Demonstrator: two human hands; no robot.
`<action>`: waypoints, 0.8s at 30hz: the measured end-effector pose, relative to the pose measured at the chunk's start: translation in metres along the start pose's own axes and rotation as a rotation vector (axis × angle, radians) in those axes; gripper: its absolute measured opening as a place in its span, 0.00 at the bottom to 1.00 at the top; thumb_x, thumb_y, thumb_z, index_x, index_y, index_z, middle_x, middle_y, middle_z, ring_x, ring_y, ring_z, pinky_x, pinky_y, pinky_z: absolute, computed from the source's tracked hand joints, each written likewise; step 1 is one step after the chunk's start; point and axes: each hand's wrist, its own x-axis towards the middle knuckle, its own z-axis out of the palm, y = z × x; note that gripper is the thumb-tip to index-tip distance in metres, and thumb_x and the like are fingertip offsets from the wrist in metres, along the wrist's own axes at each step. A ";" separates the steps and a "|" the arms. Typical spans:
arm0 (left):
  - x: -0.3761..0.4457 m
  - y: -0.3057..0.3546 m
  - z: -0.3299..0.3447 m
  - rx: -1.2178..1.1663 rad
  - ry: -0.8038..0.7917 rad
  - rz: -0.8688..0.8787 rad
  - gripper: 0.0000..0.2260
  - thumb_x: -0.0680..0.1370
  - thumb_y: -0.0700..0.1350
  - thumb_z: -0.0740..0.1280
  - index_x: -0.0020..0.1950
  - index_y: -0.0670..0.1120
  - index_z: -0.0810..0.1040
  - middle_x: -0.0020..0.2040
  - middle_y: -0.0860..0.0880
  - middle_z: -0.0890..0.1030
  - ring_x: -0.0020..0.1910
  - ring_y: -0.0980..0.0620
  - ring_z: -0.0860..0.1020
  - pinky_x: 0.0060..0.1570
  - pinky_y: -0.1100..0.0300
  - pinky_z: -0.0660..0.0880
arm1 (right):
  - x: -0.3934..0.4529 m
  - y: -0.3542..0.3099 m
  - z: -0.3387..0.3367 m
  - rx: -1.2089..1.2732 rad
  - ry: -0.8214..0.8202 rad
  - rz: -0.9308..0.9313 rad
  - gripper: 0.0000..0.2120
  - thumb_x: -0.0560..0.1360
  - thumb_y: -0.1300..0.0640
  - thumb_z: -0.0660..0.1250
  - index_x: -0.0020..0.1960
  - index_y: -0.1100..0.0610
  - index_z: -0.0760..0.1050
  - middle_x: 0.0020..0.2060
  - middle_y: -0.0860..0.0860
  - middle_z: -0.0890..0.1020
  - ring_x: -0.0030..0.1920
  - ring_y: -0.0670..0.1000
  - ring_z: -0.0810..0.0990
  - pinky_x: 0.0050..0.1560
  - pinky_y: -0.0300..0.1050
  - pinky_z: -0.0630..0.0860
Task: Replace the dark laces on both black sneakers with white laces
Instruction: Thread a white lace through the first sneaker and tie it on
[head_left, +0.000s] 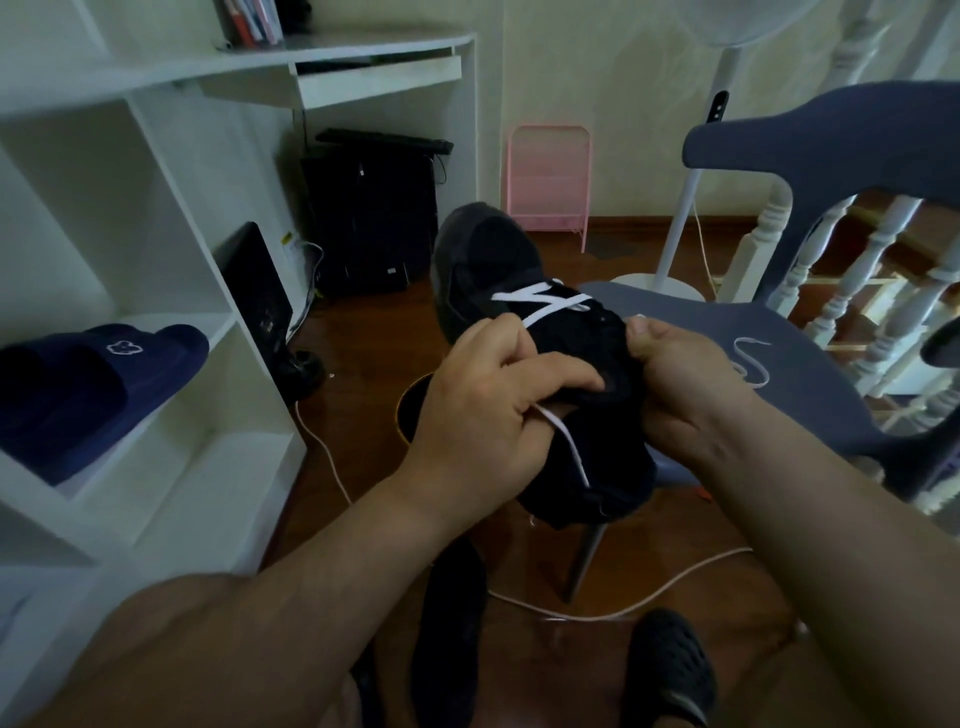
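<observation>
A black sneaker (493, 260) is held up over the grey chair seat (810, 374), toe pointing away. A white lace (540, 299) crosses its lower eyelets. My left hand (488, 410) grips the sneaker's left side, and one lace end runs out under its fingers and hangs down over the heel. My right hand (675, 364) pinches the sneaker's right edge by the eyelets. The lace's other end (748, 358) lies curled on the seat. On the floor below sits another black shoe (447, 634), partly hidden by my arm.
A white shelf unit (156, 291) stands at left with navy slippers (88, 374) on one shelf. A computer tower (371, 218) and a pink rack (548, 182) stand behind. A white cable (623, 608) runs across the wooden floor. White balusters (852, 280) are at right.
</observation>
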 end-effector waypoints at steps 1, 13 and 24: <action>-0.001 0.001 0.001 -0.036 0.021 -0.027 0.11 0.75 0.36 0.76 0.54 0.49 0.88 0.41 0.49 0.71 0.43 0.50 0.72 0.41 0.54 0.72 | 0.000 0.002 0.002 -0.059 0.039 -0.026 0.14 0.85 0.63 0.56 0.49 0.62 0.79 0.44 0.60 0.85 0.43 0.56 0.87 0.44 0.51 0.84; 0.005 -0.007 0.002 -0.297 0.215 -0.358 0.10 0.83 0.41 0.69 0.60 0.55 0.79 0.55 0.52 0.82 0.57 0.56 0.80 0.56 0.55 0.79 | -0.025 0.006 0.020 -0.617 -0.244 -0.644 0.24 0.82 0.72 0.59 0.70 0.48 0.73 0.36 0.41 0.81 0.36 0.40 0.80 0.38 0.34 0.77; 0.011 -0.017 -0.023 -0.402 -0.239 -0.531 0.08 0.71 0.44 0.63 0.46 0.57 0.76 0.44 0.51 0.70 0.40 0.56 0.70 0.42 0.61 0.69 | -0.013 0.003 0.004 -0.509 0.066 -0.511 0.13 0.81 0.70 0.65 0.49 0.55 0.82 0.42 0.49 0.85 0.42 0.49 0.86 0.40 0.46 0.85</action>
